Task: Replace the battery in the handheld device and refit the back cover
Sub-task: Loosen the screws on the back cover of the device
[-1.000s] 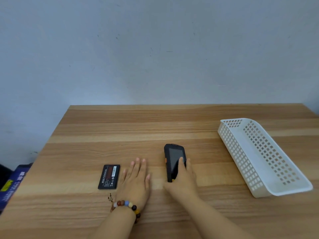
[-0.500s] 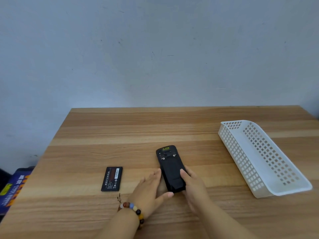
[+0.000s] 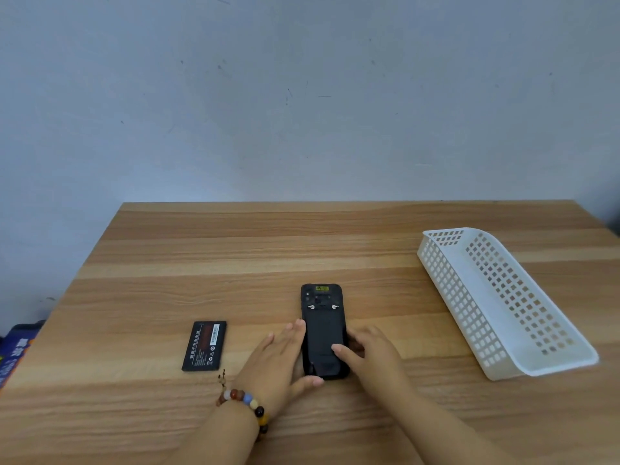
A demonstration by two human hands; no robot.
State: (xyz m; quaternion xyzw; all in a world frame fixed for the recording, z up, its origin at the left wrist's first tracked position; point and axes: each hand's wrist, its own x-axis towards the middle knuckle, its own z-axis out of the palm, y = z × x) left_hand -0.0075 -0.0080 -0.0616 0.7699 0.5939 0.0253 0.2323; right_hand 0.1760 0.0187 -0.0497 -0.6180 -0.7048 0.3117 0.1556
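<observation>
Nearest the camera, the left hand [image 3: 278,360], with a bead bracelet [image 3: 246,402] at its wrist, lies flat against the left edge of the device [image 3: 322,330], its thumb curled under the near end; the right hand [image 3: 367,352] closes loosely on the right edge, its fingers [image 3: 339,349] laid on the back cover [image 3: 323,340]. Both hands hold the device between them, neither lifting it off the counter [image 3: 302,250]. A second ago the device stood on its side with the screen showing; now it lies face down, cover up, so the flip is done and, as I judge it, the cover can next be opened. Its long axis runs away from the person, the end with the yellow label [image 3: 322,288] and two latches pointing far, the plain end near. The spare battery [image 3: 204,345] lies flat, left of the left hand and apart from it, in the same place as before. Farther right sits a white basket [image 3: 503,307], nothing visible in it.
</observation>
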